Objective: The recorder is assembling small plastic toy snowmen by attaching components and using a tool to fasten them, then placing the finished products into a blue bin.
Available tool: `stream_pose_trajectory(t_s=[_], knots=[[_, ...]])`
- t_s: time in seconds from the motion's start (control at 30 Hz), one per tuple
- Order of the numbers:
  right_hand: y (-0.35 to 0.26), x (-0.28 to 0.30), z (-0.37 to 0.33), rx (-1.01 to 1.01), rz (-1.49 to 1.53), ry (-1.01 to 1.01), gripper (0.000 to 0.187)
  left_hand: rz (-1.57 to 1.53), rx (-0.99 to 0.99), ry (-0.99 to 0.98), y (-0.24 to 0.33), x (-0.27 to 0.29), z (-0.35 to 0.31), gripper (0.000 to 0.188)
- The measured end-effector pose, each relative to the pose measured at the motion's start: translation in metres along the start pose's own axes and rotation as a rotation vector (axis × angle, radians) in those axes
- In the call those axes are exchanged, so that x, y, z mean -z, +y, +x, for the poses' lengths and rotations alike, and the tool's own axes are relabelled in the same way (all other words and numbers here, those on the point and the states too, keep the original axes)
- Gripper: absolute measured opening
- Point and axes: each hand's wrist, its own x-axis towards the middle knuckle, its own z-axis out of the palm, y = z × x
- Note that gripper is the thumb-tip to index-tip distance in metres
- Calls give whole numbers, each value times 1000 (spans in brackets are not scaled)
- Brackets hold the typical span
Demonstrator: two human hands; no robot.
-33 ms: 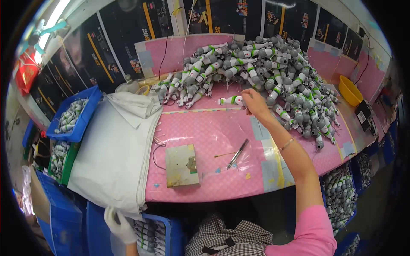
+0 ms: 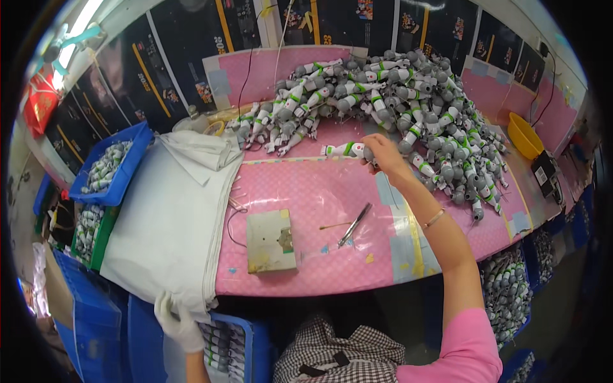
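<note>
My right hand (image 2: 383, 153) reaches far over the pink table (image 2: 319, 191) and holds a white, green and grey toy figure (image 2: 345, 150) lying sideways, at the near edge of a big pile of the same figures (image 2: 408, 108). My left hand (image 2: 175, 322), in a white glove, is low at the table's front left. It touches the hanging lower corner of a stack of white sacks (image 2: 172, 217); whether it grips them is unclear.
A small square beige and green block (image 2: 269, 240) with a thin wire and a metal hand tool (image 2: 353, 225) lie near the front edge. A yellow bowl (image 2: 525, 135) sits far right. Blue bins of figures (image 2: 112, 166) stand at the left, and a blue crate (image 2: 223, 345) sits below.
</note>
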Motion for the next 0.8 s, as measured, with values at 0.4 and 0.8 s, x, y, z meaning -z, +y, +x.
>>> stream_pose_trajectory(t_s=[0.4,0.8], knots=[[-87,-35,-155,-288,929,-628,45,-425,-537,-663,205,-115,48,53],[-58,-122,-236,-304,1441,-833,42,-1737,1070,-522,135,-98,23,39]])
